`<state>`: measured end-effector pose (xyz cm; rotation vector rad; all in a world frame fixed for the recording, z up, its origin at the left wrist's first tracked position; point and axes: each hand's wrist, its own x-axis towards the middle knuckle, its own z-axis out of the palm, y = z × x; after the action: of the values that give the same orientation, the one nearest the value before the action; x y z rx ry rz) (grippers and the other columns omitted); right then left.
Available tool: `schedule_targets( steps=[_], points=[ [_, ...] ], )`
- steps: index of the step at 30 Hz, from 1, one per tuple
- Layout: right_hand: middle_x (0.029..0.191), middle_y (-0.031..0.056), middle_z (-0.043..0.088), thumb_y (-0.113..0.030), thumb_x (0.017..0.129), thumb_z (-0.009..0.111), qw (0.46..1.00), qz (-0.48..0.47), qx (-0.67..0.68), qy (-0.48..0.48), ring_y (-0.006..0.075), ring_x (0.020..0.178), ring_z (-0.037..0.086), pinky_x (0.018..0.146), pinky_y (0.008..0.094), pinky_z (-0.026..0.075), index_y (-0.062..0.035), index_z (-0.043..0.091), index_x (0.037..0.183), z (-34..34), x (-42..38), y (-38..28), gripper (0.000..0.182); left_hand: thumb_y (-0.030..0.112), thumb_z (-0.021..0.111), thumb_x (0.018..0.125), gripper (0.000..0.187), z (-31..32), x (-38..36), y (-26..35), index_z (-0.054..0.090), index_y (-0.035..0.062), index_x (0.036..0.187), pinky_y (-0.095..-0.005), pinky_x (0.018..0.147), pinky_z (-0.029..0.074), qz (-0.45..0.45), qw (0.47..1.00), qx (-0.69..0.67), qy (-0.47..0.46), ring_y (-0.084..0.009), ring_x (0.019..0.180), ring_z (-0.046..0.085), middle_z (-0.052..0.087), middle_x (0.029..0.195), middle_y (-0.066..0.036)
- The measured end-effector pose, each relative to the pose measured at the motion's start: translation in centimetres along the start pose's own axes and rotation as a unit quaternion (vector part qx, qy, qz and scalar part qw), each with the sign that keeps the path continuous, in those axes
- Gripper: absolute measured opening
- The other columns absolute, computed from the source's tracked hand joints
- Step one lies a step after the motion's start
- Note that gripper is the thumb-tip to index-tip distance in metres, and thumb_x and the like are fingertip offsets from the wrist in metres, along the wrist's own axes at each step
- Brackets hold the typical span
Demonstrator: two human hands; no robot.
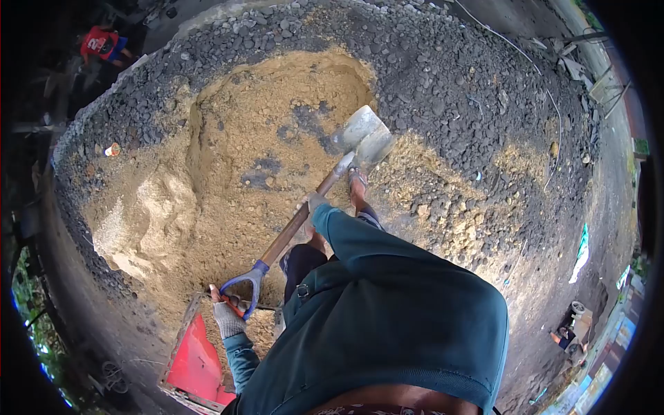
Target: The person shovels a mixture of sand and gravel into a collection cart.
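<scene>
A shovel slants across the middle, with its metal blade (365,136) up and to the right over the sand and its wooden shaft (287,233) running down left to a blue D-shaped handle (254,282). My left hand (229,312), in a grey knit glove, is closed around the grip of that handle. Farther up the shaft, my right hand (314,203) is wrapped round the wood, partly hidden by its sleeve. The blade looks nearly bare, close to my foot (357,185). Brown sand (263,124) with dark patches lies around it.
A red-sided box (197,363) holding some sand stands at the lower left, beside my left hand. Dark gravel (449,90) rings the sand. A person in red (104,43) is at the upper left. Another person (566,337) appears at the lower right.
</scene>
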<state>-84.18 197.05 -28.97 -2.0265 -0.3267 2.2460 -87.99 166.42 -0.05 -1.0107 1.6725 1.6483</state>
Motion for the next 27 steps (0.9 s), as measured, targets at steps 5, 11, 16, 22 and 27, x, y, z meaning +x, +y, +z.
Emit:
schedule_targets(
  steps=[5, 11, 16, 22, 27],
  points=[
    [0.076, 0.0108, 0.056, -0.014, 0.091, 0.049, 0.997, 0.078, 0.004, -0.007, 0.0291, 0.065, 0.062, 0.063, 0.0454, 0.056, -0.0037, 0.049, 0.096, 4.4, 3.8, -3.2, 0.011, 0.06, 0.053, 0.089, 0.049, 2.2, 4.7, -0.4, 0.048, 0.0166, 0.068, -0.0335, 0.033, 0.034, 0.055, 0.997, 0.036, 0.044, -0.0186, 0.035, 0.04, 0.04, 0.047, -0.001],
    [0.085, 0.0107, 0.055, -0.008, 0.088, 0.055, 0.99, 0.101, 0.098, -0.015, 0.0289, 0.068, 0.062, 0.063, 0.0435, 0.058, -0.0037, 0.046, 0.103, 6.4, 9.8, -12.7, 0.018, 0.054, 0.055, 0.091, 0.048, 17.7, 5.5, 7.4, 0.048, 0.0112, 0.07, -0.0343, 0.031, 0.037, 0.132, 0.98, 0.147, 0.001, -0.0179, 0.033, 0.043, 0.042, 0.047, -0.004],
    [0.085, 0.0116, 0.056, -0.01, 0.089, 0.056, 0.993, 0.028, 0.1, 0.049, 0.027, 0.064, 0.058, 0.064, 0.0385, 0.057, -0.0025, 0.047, 0.107, 4.5, 7.7, -17.2, 0.022, 0.05, 0.055, 0.09, 0.043, 20.1, 7.6, 8.4, 0.047, 0.0123, 0.07, -0.0348, 0.03, 0.035, 0.104, 0.981, 0.164, 0.015, -0.0187, 0.031, 0.039, 0.041, 0.048, -0.003],
    [0.084, 0.0084, 0.056, -0.019, 0.089, 0.056, 0.961, -0.152, 0.187, 0.139, 0.0254, 0.07, 0.059, 0.067, 0.0407, 0.055, -0.0073, 0.053, 0.099, -16.0, 12.1, -36.3, 0.015, 0.039, 0.065, 0.088, 0.042, 36.7, 6.3, -4.9, 0.045, 0.011, 0.065, -0.0327, 0.031, 0.031, 0.091, 0.976, 0.101, -0.169, -0.0165, 0.033, 0.041, 0.041, 0.047, -0.003],
    [0.07, 0.0021, 0.054, -0.024, 0.091, 0.054, 0.92, -0.293, 0.255, 0.054, 0.023, 0.061, 0.058, 0.053, 0.0441, 0.053, -0.0157, 0.051, 0.089, -30.1, -3.3, -52.4, 0.009, 0.033, 0.066, 0.09, 0.029, 50.6, -6.7, -9.0, 0.055, 0.0097, 0.078, -0.0301, 0.045, 0.043, 0.074, 0.873, 0.136, -0.462, -0.0125, 0.044, 0.049, 0.049, 0.055, -0.001]
  ],
)
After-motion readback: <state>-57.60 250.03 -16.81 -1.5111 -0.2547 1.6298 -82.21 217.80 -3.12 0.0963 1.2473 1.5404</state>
